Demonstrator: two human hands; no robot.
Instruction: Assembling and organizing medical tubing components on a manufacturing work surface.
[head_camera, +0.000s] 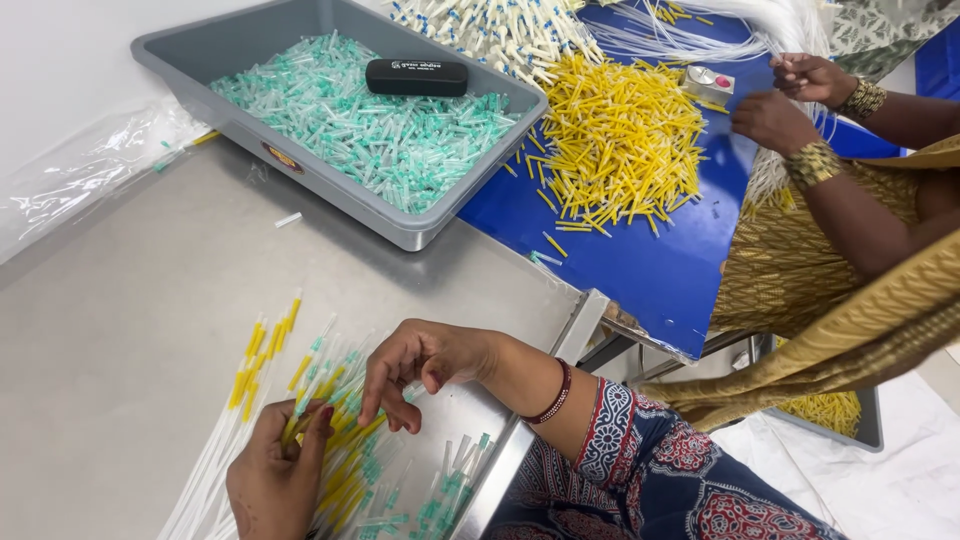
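Your left hand (275, 470) sits closest to you at the bottom edge, curled around a bundle of yellow-tipped tubes (262, 360) that fan out across the steel table (120, 330). The fingers are closed on the bundle near its yellow ends; keep that grip firm but not crushing, so that the tips stay level with one another. Your right hand (420, 365) arches over the same bundle with fingers bent, thumb and forefinger pinched at something small; I cannot tell what they hold, though it looks like one of the green caps (440, 495) scattered just beside your wrist.

For a clean fit, I would bring each cap straight onto a single tip rather than at a slant, and separate one tube from the bundle before you press. Work from the loose caps nearest your right hand first, since they lie within easy reach.

More green caps fill the grey tray (190, 65) well away at the top, with a black case (416, 77) lying on them. To the right, on the blue board (640, 270), lies a yellow pile (620, 140). A co-worker's hands (790, 100) are busy there with white tubing; leave them their space.
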